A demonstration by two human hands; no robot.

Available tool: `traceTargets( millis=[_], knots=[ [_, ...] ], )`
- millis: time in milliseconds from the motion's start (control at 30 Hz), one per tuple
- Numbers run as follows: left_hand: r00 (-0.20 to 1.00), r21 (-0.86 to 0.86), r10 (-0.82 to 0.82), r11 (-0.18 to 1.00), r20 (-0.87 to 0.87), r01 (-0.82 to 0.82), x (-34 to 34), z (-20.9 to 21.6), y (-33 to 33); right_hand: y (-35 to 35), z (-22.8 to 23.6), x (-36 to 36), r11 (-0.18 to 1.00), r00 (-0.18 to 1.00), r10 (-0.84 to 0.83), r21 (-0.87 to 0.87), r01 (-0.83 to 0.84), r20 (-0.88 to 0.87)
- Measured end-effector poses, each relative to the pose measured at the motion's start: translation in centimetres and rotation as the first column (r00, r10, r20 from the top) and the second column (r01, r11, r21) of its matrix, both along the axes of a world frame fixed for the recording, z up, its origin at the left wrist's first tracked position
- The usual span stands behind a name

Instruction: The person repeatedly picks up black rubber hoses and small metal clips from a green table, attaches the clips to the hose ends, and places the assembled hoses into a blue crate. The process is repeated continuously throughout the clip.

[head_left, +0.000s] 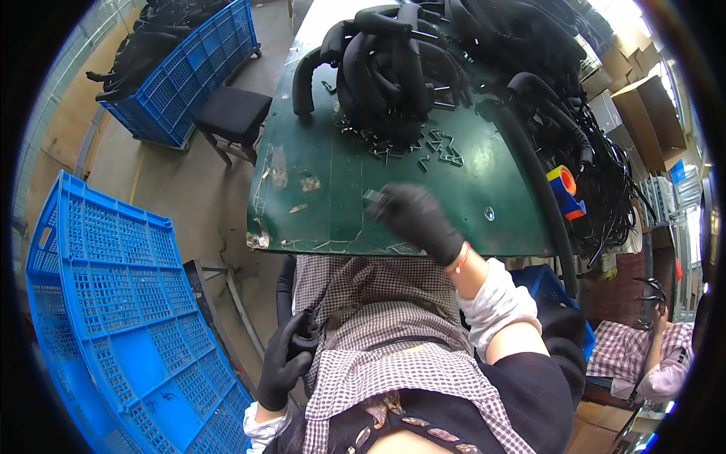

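My right hand point(423, 219), in a black glove, is over the near part of the green table point(318, 219). Its fingers are closed on a small metal clip point(373, 196), slightly blurred at the fingertips. Beyond it lie several loose bent metal clips point(446, 151), in front of a pile of black foam-covered curved tubes point(370, 64). Down by my lap, left of the checked apron, my black-gloved left hand point(283, 367) is wrapped round a dark rounded piece with a narrow neck point(305, 333). Its exact kind is not clear.
Blue plastic crates point(136, 318) stand at my left, with another crate of black tubes point(189, 68) and a black stool point(234, 113) farther off. A tape roll point(563, 181) and black cords point(609, 181) lie rightward. Another person point(643, 352) sits at far right.
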State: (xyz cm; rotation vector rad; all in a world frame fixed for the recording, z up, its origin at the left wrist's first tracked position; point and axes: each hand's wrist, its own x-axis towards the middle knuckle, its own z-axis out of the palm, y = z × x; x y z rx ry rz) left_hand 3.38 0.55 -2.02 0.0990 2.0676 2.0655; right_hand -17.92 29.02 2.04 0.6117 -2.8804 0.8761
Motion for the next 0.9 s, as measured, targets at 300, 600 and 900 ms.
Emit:
traceTargets(
  millis=[300, 600, 900],
  knots=[
    [0.946, -0.222, 0.157, 0.949, -0.282, -0.224, -2.5, -0.3, 2.6, 7.3, -4.5, -7.8, 0.844, 0.937, -0.307, 0.409, 0.348, -0.163],
    [0.964, -0.299, 0.171, 0.927, -0.204, -0.227, -3.9, 0.6, 3.4, -3.4, 0.7, 8.0, 0.847, 0.851, 0.523, -0.149, -0.511, 0.054],
    [0.949, -0.268, 0.235, 0.920, -0.209, -0.287, -2.5, 0.6, 4.0, -6.1, -0.9, 10.9, 0.785, 0.798, 0.480, -0.585, -0.205, 0.365]
  ],
)
